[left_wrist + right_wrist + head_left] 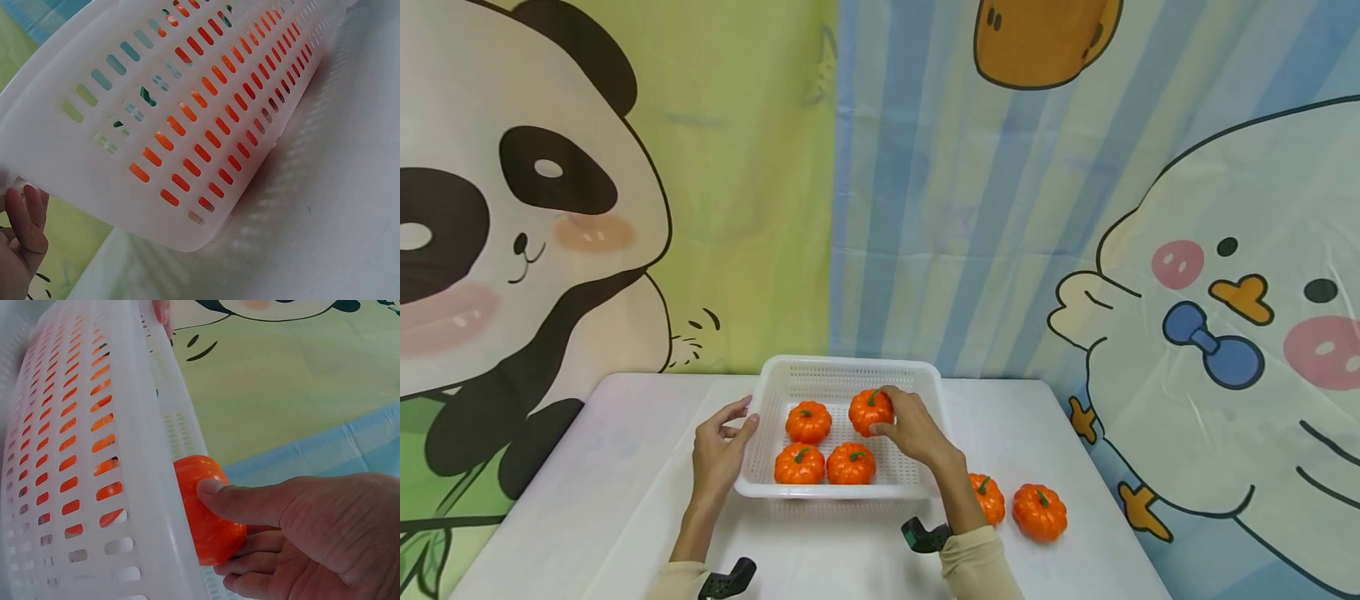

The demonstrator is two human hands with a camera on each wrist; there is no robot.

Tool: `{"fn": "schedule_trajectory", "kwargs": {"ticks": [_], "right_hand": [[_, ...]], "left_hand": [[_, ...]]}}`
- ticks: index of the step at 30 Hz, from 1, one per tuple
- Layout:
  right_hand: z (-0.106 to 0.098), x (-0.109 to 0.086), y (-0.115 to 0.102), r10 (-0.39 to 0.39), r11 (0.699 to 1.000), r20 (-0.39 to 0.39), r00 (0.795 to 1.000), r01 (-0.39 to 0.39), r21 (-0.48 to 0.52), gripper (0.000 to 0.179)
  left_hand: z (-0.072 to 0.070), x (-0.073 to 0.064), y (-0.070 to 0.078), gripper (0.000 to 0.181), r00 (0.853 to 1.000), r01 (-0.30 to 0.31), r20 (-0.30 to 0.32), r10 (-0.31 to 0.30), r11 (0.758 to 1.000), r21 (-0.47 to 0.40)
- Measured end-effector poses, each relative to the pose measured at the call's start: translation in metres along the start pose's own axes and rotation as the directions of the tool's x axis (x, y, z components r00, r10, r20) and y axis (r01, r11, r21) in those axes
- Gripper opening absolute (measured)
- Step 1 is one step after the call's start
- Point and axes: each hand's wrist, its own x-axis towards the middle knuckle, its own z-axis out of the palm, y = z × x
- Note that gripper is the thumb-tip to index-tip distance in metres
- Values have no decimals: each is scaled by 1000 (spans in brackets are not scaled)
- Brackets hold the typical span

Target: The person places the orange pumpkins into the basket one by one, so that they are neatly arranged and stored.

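Observation:
A white perforated plastic basket [838, 492] stands on the table, holding several small orange toy pumpkins, among them a front-left pumpkin [799, 463], a front-right one [851, 463] and a back-left one [808, 422]. My right hand [917, 425] pinches another pumpkin [870, 412] between thumb and fingers, inside the basket at the back right. The right wrist view shows the thumb across this pumpkin [209, 515], past the basket rim. My left hand [718, 450] is at the basket's left side, its fingers loosely bent and touching the rim. Slotted walls partly hide the pumpkins in the left wrist view.
Two more pumpkins lie on the white table [625, 475] right of the basket: one [1040, 512] in full view, the other [988, 498] partly behind my right forearm. A cartoon-printed curtain [910, 208] hangs behind the table.

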Motion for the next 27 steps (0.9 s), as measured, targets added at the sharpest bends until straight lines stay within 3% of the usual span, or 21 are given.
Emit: {"fn": "schedule_trajectory", "kwargs": {"ticks": [27], "right_hand": [[-3,30,3,-80,994,89,993,86,-71,53]], "left_hand": [[-2,-2,2,42,1000,0,14,0,1000,-14]]}}
